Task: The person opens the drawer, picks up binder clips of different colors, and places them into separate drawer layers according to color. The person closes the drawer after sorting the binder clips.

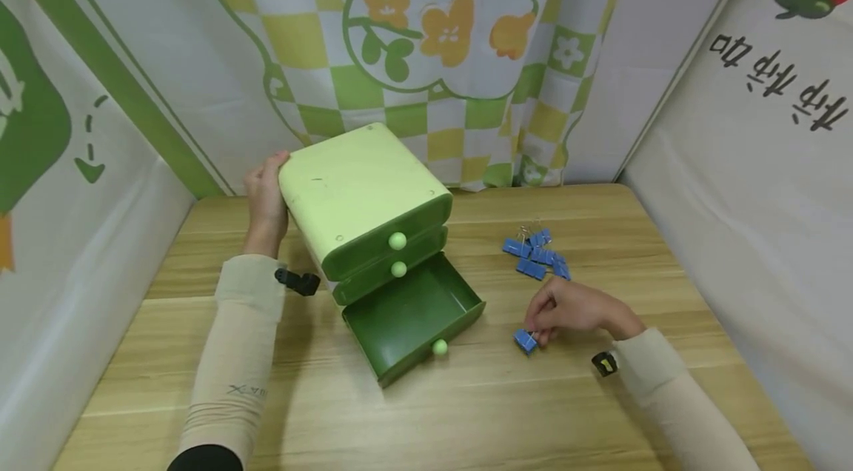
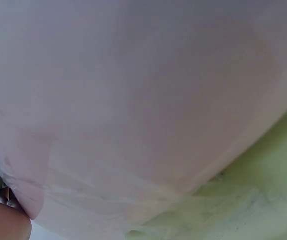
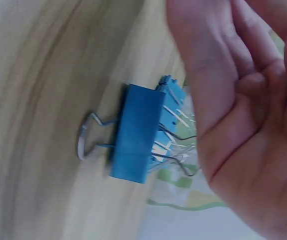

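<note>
A small light-green storage box with dark green drawers (image 1: 366, 189) stands left of the middle of the table, its bottom drawer (image 1: 406, 315) pulled out and bare inside. My left hand (image 1: 266, 193) holds the box at its back left edge. In the left wrist view a pale, blurred surface fills most of the picture, with a bit of finger (image 2: 6, 220) at the lower left. To the right of the open drawer, my right hand (image 1: 573, 306) pinches a blue binder clip (image 1: 525, 341) close over the table. The right wrist view shows the palm (image 3: 253, 135) beside other clips; the pinched one is hidden there.
Several more blue binder clips (image 1: 538, 255) lie in a loose pile beyond my right hand; one clip (image 3: 137, 132) is near in the right wrist view. The wooden table (image 1: 566, 412) is bounded by a patterned cloth (image 1: 440, 71) at the back and printed side walls.
</note>
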A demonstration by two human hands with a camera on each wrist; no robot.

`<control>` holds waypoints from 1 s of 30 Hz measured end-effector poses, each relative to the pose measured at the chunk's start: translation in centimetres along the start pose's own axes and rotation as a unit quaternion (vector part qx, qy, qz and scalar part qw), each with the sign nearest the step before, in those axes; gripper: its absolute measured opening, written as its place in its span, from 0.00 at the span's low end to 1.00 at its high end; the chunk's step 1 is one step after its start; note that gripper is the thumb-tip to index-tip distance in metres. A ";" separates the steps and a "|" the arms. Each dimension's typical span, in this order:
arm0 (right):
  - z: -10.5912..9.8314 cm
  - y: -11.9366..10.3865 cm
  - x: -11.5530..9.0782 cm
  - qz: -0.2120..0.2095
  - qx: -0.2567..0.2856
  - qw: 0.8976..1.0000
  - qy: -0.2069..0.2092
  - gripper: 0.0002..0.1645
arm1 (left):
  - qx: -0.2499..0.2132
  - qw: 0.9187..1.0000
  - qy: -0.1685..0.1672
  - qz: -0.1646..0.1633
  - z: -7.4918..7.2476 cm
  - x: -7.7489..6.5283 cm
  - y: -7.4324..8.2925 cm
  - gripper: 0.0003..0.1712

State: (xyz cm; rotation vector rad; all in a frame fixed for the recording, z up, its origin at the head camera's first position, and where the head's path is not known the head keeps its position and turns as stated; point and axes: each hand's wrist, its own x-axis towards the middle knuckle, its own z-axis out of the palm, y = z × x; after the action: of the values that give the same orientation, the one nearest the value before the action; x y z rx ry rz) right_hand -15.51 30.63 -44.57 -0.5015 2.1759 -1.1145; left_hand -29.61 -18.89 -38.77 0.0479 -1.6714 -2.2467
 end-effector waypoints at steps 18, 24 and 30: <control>-1.5 -2.2 3.8 0.052 0.151 0.982 0.106 0.18 | 0.005 1.000 -0.007 0.005 -0.1 0.0 -0.1 0.24; -1.2 -3.9 5.7 0.038 0.159 0.981 0.102 0.17 | 0.007 1.000 -0.005 0.009 -0.2 0.0 -0.2 0.24; -0.6 -6.2 7.4 0.024 0.142 0.986 0.084 0.14 | 0.006 1.000 -0.004 0.013 -0.1 0.1 -0.1 0.25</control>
State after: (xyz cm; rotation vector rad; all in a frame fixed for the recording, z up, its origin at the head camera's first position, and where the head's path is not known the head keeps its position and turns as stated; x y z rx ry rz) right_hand -20.97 23.14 -41.94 -0.2346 2.1075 -1.4568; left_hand -29.70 -18.94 -38.89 0.0193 -1.6795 -2.2221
